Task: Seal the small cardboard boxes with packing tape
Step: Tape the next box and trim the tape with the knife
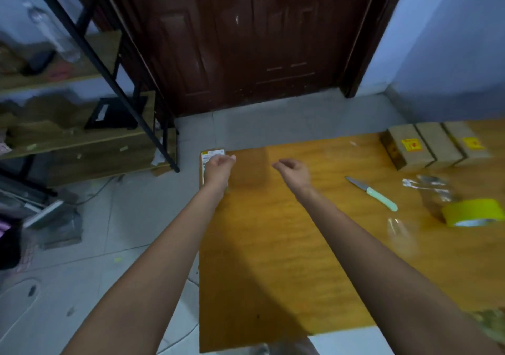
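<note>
Both hands (218, 167) (293, 170) reach a box (247, 167); its label (211, 157) seems unreadable.

Counted on the desk (273, 259): four cardboard boxes, three (407, 149) (440, 147) (467, 144) at the far right edge, one (246, 168) at the far left corner; one tape roll (472, 212); one knife (371, 193).

1. One view only: head cam, worn high, tilted forward and down.
2. Faces the door (262, 34) at 12 o'clock; table (287, 259) fills 6 to 3 o'clock.
3. Close range: both forearms reach in from the bottom edge.
</note>
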Motion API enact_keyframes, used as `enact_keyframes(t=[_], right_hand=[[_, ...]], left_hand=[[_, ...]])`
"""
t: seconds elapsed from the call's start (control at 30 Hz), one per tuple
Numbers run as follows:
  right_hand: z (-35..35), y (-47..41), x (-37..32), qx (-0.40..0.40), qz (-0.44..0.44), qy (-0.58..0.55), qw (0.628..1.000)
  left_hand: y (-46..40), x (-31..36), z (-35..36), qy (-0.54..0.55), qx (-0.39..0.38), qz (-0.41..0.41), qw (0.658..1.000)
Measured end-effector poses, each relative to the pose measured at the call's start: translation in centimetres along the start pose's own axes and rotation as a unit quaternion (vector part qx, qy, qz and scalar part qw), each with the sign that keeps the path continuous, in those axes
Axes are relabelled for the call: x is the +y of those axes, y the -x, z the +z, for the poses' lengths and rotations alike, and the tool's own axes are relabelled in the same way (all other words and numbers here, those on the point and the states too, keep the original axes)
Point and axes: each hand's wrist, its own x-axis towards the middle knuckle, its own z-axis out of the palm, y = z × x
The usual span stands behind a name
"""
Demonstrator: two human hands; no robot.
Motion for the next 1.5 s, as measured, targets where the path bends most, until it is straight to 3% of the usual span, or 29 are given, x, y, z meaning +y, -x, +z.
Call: enact_keyframes(t=[0.2, 0.53, 0.87, 1.17, 1.5], right_hand=[[-6.2, 7.1, 4.4, 0.072, 0.013, -0.009, 0.997], [-15.0, 17.8, 11.8, 0.124, 0.054, -0.045, 0.990], [-29.9, 20.5, 18.1, 0.161, 0.043, -0.089, 0.982], [-45.3, 17.8, 22.4, 0.123, 0.015, -0.057, 0.991], [-49.8, 9.0, 20.5, 0.063, -0.008, -0.044, 0.997]], left_hand=[[6.7, -2.2, 3.7, -0.011, -0.072, 0.022, 0.997], [16.8, -5.2, 9.8, -0.031, -0.137, 0.003, 0.990], [26.5, -5.4, 25.3, -0.045, -0.190, 0.011, 0.981], [33.3, -3.6, 40.0, -0.006, -0.142, -0.002, 0.990], [28.9, 0.3, 45.0, -0.030, -0.068, 0.004, 0.997]])
